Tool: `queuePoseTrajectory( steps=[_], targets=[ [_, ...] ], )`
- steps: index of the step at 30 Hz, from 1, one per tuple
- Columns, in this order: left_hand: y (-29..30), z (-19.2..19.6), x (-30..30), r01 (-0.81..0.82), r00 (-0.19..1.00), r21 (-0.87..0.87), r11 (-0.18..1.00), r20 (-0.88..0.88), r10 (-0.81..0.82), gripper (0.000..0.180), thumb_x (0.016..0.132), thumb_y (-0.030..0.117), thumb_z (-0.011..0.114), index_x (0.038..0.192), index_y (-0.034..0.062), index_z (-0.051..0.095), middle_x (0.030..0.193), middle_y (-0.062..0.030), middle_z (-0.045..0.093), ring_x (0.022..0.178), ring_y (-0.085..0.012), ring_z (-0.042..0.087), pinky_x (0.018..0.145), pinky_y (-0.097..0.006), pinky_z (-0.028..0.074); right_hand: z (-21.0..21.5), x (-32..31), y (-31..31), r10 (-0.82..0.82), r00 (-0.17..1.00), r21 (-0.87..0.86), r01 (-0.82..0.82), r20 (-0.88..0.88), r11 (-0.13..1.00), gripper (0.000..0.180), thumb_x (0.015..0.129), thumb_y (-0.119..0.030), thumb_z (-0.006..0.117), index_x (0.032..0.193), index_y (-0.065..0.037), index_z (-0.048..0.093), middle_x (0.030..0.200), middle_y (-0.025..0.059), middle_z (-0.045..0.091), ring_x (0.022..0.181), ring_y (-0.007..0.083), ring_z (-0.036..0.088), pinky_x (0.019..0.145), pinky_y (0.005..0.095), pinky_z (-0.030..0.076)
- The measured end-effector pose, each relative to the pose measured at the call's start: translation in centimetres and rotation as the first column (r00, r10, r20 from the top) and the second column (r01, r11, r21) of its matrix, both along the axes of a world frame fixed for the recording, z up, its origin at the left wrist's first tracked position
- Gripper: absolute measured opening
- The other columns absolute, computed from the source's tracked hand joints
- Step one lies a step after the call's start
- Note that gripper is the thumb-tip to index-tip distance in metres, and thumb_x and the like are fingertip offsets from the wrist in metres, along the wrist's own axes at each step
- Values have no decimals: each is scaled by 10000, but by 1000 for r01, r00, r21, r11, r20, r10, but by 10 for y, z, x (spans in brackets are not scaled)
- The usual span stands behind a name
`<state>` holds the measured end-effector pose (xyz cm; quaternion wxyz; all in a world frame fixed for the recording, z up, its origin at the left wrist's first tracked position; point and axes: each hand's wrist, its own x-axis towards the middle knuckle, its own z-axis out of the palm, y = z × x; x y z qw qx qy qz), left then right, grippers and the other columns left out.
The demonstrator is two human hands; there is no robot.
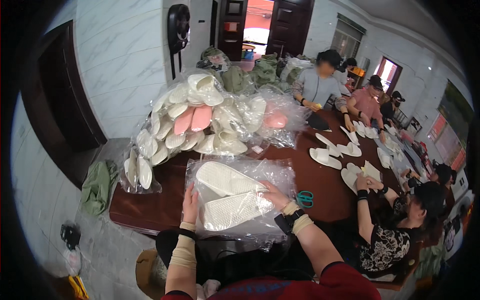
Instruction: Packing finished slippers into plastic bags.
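A pair of white textured slippers [230,179] lies side by side at the table's near edge, soles facing up. Around and beneath them spreads a clear plastic bag [277,172]; glare hides exactly how far inside they are. My left hand [190,204] is closed on the bag's left edge, fingers pointing away from me. On the other side, my right hand [275,195] grips the right-hand ends of the slippers, its fingertips partly hidden. Teal-handled scissors [305,199] rest on the table just right of my right hand.
Bagged white slippers [175,140], with a pink pair [194,119] among them, are heaped on the brown table [145,200]. Loose white slippers [326,158] lie to the right. Several people work around the table, one [400,225] close at my right. A cardboard box [145,275] stands below.
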<state>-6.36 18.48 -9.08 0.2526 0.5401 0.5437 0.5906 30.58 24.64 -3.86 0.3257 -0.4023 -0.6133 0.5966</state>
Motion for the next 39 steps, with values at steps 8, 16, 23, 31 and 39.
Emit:
queuePoseTrajectory(
  steps=[8,16,23,31,39],
  targets=[
    [4,-12,32,-234,786,-114,966,-607,119,537,1059,273,506,1586,226,411,1669,-61,358,1547,-309,307,1220,-685,135,-17,7,2,-73,997,-133,78,39,988,680,915,-125,776,1508,-23,459,1375,84,602,1259,173,578,1082,324,439],
    [8,-25,47,-345,624,-158,925,-775,100,600,1040,293,522,1616,325,358,1701,-34,298,1564,-319,270,1219,-698,139,29,114,-2,-197,969,-24,203,149,979,592,900,-136,801,1425,-27,549,1262,76,666,1139,160,635,986,312,509],
    [9,-23,44,-372,586,-145,917,-803,111,602,1031,288,541,1609,314,375,1704,-42,290,1565,-318,271,1222,-687,156,72,241,17,-371,874,174,332,313,927,589,845,-144,822,1377,-36,595,1218,57,663,1080,161,627,946,308,513],
    [21,-20,50,-374,596,-148,916,-794,115,597,1032,263,538,1609,273,384,1703,-56,294,1565,-322,269,1225,-676,157,129,370,102,-754,240,661,368,612,654,605,835,-239,810,1366,-46,594,1228,190,660,1147,343,628,995,445,503],
    [28,-20,51,-359,621,-182,915,-779,89,583,1035,249,532,1602,258,398,1699,-81,299,1567,-326,262,1231,-669,127,46,150,268,-462,767,684,41,446,728,552,894,-226,750,1396,-95,559,1320,169,631,1081,287,686,938,397,538]
  ],
)
